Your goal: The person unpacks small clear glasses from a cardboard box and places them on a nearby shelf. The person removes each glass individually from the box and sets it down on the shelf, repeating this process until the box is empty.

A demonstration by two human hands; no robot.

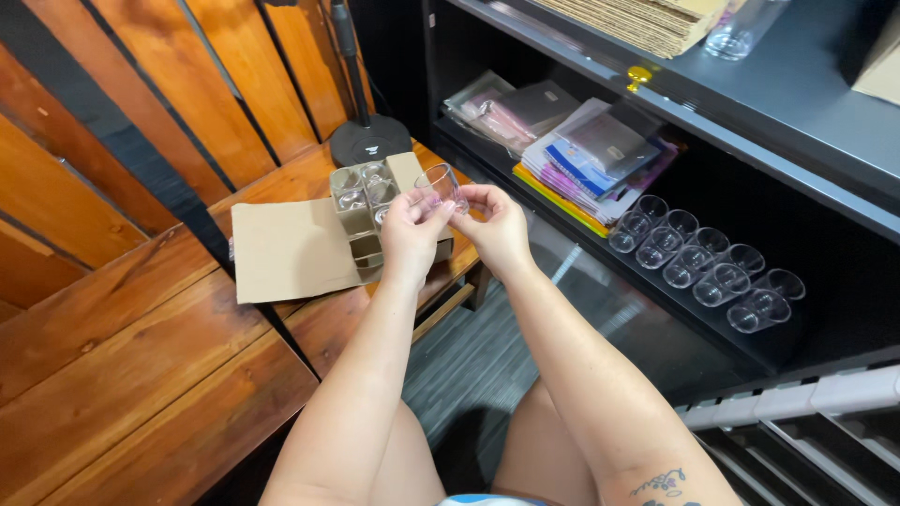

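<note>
A small clear glass cup [441,185] is held up between both my hands, tilted on its side. My left hand [409,234] grips it from the left and below. My right hand [497,225] pinches its rim from the right. Just behind the hands, an open cardboard box [361,214] with dividers holds several more clear glasses and rests on a wooden bench [141,356]. Its flap [291,251] lies flat to the left.
Two rows of clear glasses [703,262] stand on the lower black shelf [619,300] at right. Stacked plastic-wrapped packets [586,159] lie further back. A round black stand base [370,139] sits behind the box. Folded cardboard [647,23] lies on the upper shelf.
</note>
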